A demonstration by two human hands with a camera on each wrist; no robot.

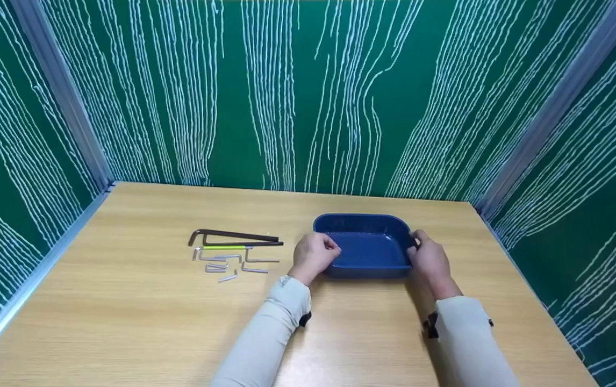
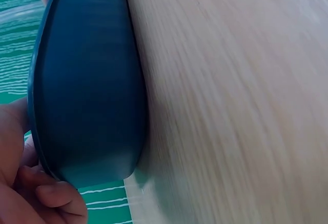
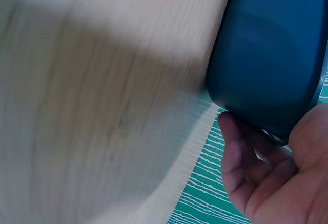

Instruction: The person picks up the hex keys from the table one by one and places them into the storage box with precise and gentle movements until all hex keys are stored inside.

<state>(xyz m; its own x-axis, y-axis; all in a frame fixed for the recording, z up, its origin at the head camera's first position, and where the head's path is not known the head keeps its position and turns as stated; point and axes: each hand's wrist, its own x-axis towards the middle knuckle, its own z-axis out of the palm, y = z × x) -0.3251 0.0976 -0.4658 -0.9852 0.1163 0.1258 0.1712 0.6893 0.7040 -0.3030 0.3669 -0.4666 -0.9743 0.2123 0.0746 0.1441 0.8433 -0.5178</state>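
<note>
Our left hand (image 1: pixel 313 255) gripped the left end of a blue tray (image 1: pixel 367 273), fingers curled at its rim, while our right hand (image 1: pixel 430 263) grasped the opposite end, thumb up by the rim and fingers bent underneath it. Around us stood green panels (image 1: pixel 233 107) streaked with white lines, and before them spread the wooden table (image 1: pixel 141 333), with the tray right of its middle, open side up. We probably held it by both ends to keep it level and steady (one hand alone might have let it tip). Left of the tray, apart from it, lay two long dark hex keys (image 1: pixel 238 235), then a yellow-green rod (image 1: pixel 227 248), then several small silver hex keys (image 1: pixel 255 270) nearer to us; they seemed grouped that way so that the big ones would not cover the little ones. From the head we saw into the tray and over all the keys, which neither wrist view showed. Those wrist views gave us instead the tray's outer wall close to the tabletop and the curled fingers (image 3: pixel 236 157) below the rim, though we could not tell whether the base bore fully on the wood.
</note>
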